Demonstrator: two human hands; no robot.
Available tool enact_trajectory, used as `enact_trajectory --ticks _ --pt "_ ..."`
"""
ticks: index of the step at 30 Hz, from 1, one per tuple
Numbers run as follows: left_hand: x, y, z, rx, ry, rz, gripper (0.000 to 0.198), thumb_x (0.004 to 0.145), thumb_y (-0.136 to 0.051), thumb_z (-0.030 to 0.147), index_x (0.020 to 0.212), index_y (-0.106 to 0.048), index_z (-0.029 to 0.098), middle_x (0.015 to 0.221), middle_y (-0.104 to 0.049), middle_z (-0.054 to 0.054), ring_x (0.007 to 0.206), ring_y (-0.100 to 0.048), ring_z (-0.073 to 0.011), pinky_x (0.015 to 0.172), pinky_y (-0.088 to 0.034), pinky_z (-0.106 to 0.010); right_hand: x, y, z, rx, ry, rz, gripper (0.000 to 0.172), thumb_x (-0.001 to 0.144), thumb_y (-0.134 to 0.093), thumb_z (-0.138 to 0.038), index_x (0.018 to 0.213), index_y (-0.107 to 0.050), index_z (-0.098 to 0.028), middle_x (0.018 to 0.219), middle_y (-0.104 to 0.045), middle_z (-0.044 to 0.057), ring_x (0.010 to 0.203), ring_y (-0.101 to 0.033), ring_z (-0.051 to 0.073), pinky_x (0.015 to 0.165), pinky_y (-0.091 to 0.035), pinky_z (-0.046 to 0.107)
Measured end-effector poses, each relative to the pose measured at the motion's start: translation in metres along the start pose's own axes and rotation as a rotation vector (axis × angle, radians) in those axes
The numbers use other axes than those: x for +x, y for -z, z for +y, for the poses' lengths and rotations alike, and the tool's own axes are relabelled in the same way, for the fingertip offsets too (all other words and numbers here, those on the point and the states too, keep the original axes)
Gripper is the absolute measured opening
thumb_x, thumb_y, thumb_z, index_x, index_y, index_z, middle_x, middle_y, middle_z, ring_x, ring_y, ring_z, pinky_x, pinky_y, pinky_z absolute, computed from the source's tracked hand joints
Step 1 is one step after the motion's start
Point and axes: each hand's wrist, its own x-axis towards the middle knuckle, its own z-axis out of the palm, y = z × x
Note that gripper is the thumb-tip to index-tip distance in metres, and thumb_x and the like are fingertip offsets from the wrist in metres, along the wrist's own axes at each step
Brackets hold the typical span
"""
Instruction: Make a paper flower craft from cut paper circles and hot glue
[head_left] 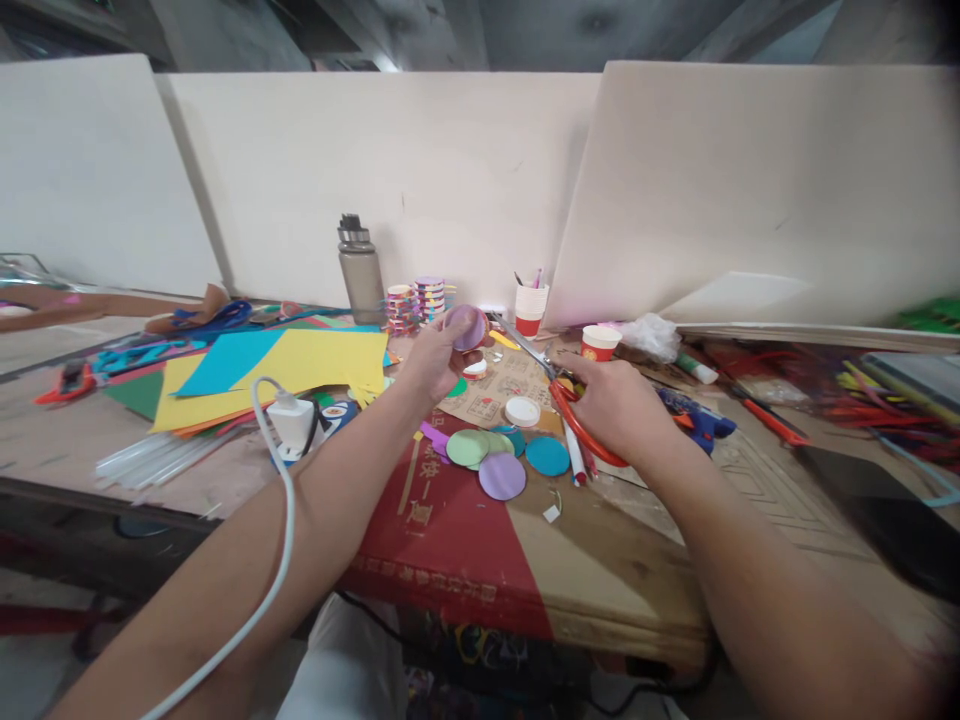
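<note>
My left hand (436, 362) pinches a round purple disc (463, 326) above the table; a reddish edge shows along it, and I cannot make out what lies behind. In my right hand (613, 402) are scissors (556, 388) with orange handles, their blades pointing up and left toward the disc, apart from it. Below lie a purple paper circle (502, 477), pale green circles (466, 448) and a blue circle (547, 456) on red and brown cardboard (450, 540). A white round piece (522, 411) and a smaller white-topped piece (475, 370) sit between my hands.
Yellow paper (322, 360) and a white charger (292, 422) with a cable over my left forearm lie left. At the back stand a bottle (361, 275), striped stacks (430, 300) and paper cups (531, 305). A blue glue gun (705, 428) and dark phone-like slab (877, 510) lie right.
</note>
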Motion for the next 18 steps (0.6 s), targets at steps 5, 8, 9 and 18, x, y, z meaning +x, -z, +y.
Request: enact_trajectory --ticks 5,8,9,18 --pt "0.0004 0.0009 -0.0005 0.057 0.007 0.008 0.025 0.070 -0.078 0.029 0.082 -0.060 0.018 0.068 -0.065 0.002 0.056 -0.063 -0.0105 0.045 -0.041 -0.018 -0.0021 0.0036 -0.0038 -0.138 0.020 -0.009 0.045 0.086 -0.049 -0.032 0.128 -0.063 -0.028 0.095 -0.075 0.011 0.083 -0.068 0.029 0.063 -0.041 0.032" --pt "-0.0003 0.0010 -0.0006 0.087 -0.003 -0.012 0.024 0.070 -0.078 0.029 0.080 -0.060 0.018 0.066 -0.064 0.002 0.054 -0.061 -0.0095 0.043 -0.038 -0.018 -0.0015 0.0036 -0.0033 -0.191 0.010 -0.019 0.044 0.086 -0.049 -0.032 0.128 -0.063 -0.028 0.094 -0.075 0.011 0.083 -0.067 0.029 0.062 -0.041 0.032" --pt "-0.0006 0.0009 -0.0006 0.097 -0.007 -0.025 0.024 0.069 -0.078 0.029 0.080 -0.060 0.018 0.066 -0.064 0.002 0.053 -0.061 -0.0094 0.043 -0.037 -0.018 -0.0012 0.0035 -0.0031 -0.200 0.005 -0.022 0.045 0.086 -0.049 -0.031 0.128 -0.063 -0.029 0.094 -0.075 0.011 0.082 -0.067 0.028 0.062 -0.041 0.031" --pt "-0.0019 -0.0013 0.0028 0.128 -0.003 0.017 0.017 0.070 -0.073 0.025 0.079 -0.060 0.018 0.065 -0.063 0.002 0.053 -0.061 -0.0105 0.041 -0.034 -0.018 -0.0016 0.0027 -0.0018 -0.213 0.036 -0.002 0.045 0.083 -0.050 -0.028 0.126 -0.064 -0.028 0.093 -0.075 0.011 0.082 -0.067 0.029 0.060 -0.040 0.032"
